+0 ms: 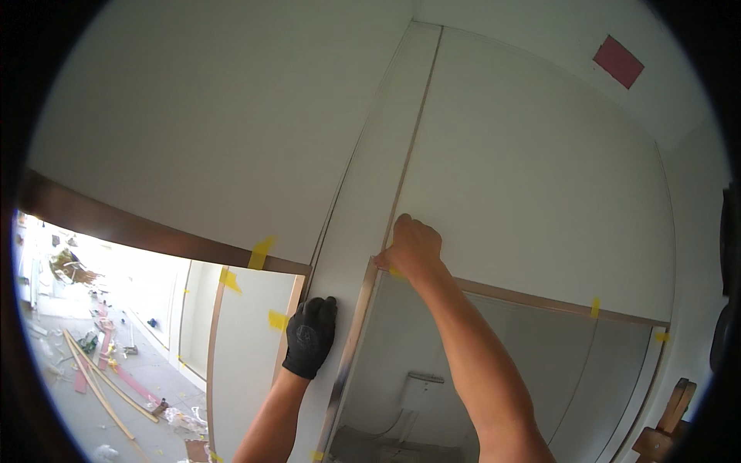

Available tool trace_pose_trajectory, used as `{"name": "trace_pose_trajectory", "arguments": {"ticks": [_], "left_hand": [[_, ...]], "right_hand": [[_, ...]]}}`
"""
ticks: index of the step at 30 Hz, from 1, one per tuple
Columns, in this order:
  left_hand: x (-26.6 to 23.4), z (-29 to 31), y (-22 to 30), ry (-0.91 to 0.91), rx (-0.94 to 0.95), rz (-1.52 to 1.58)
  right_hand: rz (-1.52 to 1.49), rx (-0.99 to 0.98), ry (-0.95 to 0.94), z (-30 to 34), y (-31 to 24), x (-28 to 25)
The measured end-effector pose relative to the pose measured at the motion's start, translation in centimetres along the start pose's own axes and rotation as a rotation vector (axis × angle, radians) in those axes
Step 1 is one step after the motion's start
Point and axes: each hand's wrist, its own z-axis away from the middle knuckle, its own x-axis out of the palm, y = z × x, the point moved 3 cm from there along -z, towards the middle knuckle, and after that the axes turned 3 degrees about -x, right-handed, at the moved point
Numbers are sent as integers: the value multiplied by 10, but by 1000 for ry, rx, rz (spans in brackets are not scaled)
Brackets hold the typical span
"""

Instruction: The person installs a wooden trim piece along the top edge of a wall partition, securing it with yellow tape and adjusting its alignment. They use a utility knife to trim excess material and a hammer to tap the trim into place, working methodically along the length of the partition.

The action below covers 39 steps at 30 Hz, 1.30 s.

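My left hand [312, 337], in a black glove, is closed with curled fingers against the narrow pale upright panel [347, 255], next to the edge of the trim around the left opening. What it holds, if anything, is hidden. Bare and higher up, my right hand [417, 245] is closed at the upper left corner of the brown metallic frame [356, 339] around a dark glossy panel [432, 355]. Its fingertips meet the lower end of a thin upright strip [417, 127]. A bit of yellow tape shows under this hand; whatever its fingers pinch cannot be made out.
Large pale panels [532, 170] rise above both openings. Yellow tape [262, 252] marks the brown trim [154, 238] at left. Beyond it, long wooden strips [96, 386] and scraps litter the floor. A wooden piece [670, 420] stands at lower right.
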Motion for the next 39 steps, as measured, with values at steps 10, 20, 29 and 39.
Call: {"name": "trace_pose_trajectory", "arguments": {"ticks": [10, 20, 29, 39], "left_hand": [[0, -8, 19, -45, -296, 187], [28, -7, 64, -54, -418, -272], [32, -9, 73, 18, -441, -258], [37, -13, 72, 117, -416, -295]], "right_hand": [[111, -942, 363, 49, 14, 40], [373, -1135, 294, 47, -3, 51], [328, -1215, 410, 36, -3, 54], [250, -1313, 298, 25, -9, 53]]}}
